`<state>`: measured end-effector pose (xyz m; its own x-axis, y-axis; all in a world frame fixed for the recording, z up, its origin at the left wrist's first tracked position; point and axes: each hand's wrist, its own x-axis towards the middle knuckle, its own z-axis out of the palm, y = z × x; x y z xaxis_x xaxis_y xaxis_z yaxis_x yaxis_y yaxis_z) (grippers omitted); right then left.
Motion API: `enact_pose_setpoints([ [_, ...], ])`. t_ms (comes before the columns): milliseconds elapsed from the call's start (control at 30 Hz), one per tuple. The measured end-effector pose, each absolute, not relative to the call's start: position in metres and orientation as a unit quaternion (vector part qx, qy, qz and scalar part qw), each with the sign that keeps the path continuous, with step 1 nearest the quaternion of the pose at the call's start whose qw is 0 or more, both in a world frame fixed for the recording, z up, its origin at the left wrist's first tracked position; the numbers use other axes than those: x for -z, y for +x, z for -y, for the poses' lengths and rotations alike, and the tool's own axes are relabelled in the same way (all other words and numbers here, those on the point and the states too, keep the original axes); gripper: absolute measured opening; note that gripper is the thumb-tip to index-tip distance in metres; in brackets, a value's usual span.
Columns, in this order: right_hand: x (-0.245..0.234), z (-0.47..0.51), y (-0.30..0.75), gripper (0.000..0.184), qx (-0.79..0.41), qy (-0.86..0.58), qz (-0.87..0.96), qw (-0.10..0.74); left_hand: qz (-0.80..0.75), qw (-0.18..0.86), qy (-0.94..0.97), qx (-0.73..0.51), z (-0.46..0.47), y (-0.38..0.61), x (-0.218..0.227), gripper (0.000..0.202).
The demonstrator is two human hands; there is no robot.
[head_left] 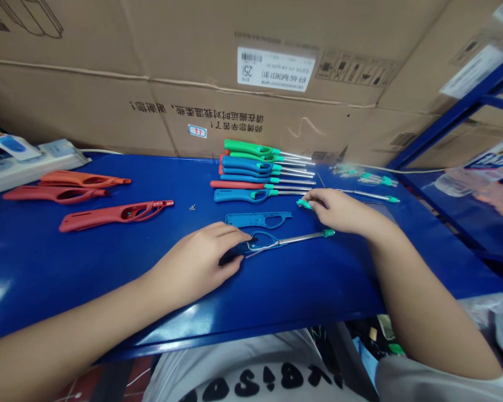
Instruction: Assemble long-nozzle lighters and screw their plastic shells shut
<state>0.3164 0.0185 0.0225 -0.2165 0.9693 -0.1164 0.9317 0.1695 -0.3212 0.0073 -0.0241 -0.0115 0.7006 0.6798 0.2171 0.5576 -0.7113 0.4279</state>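
My left hand [212, 254] grips the handle end of an opened blue gas lighter [265, 240], its fingers wrapped round the body. A thin wire shows in the lighter's loop, and its metal tube [302, 238] points right to a green tip [328, 233]. Just behind lies a separate blue lighter shell half [257, 219]. Over the table to the right, my right hand [331, 207] pinches a small green plastic part [304, 204] between thumb and fingers. Its far fingers are partly hidden.
Assembled lighters [243, 195] in several colours lie in a row at the back. Red and orange handles [117, 215] rest at left, near small metal pins [192, 207]. Green-tipped tubes [377, 178] lie at back right. A cardboard box [171, 123] walls the rear; a power strip [46, 159] stands left.
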Motion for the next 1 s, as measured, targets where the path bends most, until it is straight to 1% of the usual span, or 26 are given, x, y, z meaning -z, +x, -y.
enact_pose_setpoints([
  [67,-0.018,-0.021,0.317,0.02,-0.149,-0.636,0.753,0.08,-0.344,0.167,0.905,-0.184,0.025,0.007,0.011,0.03],
  [133,-0.015,-0.024,0.316,0.022,-0.148,-0.647,0.737,0.128,-0.346,0.167,0.904,-0.185,0.025,0.007,0.01,0.03],
  [200,-0.014,-0.024,0.314,0.025,-0.157,-0.654,0.718,0.179,-0.345,0.168,0.904,-0.19,0.026,0.008,0.008,0.029],
  [267,-0.015,-0.022,0.309,0.023,-0.182,-0.652,0.705,0.211,-0.343,0.172,0.899,-0.212,0.027,0.01,0.006,0.03],
  [433,-0.02,-0.007,0.282,0.016,-0.288,-0.58,0.719,0.25,-0.347,0.197,0.868,-0.295,0.03,0.014,0.001,0.029],
  [600,-0.01,0.015,0.251,0.009,-0.385,-0.485,0.732,0.285,-0.341,0.191,0.871,-0.296,0.031,0.018,0.002,0.028],
  [733,-0.003,0.027,0.236,0.008,-0.427,-0.452,0.734,0.274,-0.341,0.198,0.872,-0.289,0.03,0.019,0.003,0.016],
  [833,-0.005,0.029,0.234,0.012,-0.405,-0.438,0.755,0.274,-0.353,0.21,0.866,-0.285,0.028,0.018,0.003,0.016],
  [1000,-0.009,0.025,0.243,0.012,-0.213,-0.355,0.865,0.285,-0.376,0.229,0.851,-0.286,0.024,0.017,0.004,0.021],
])
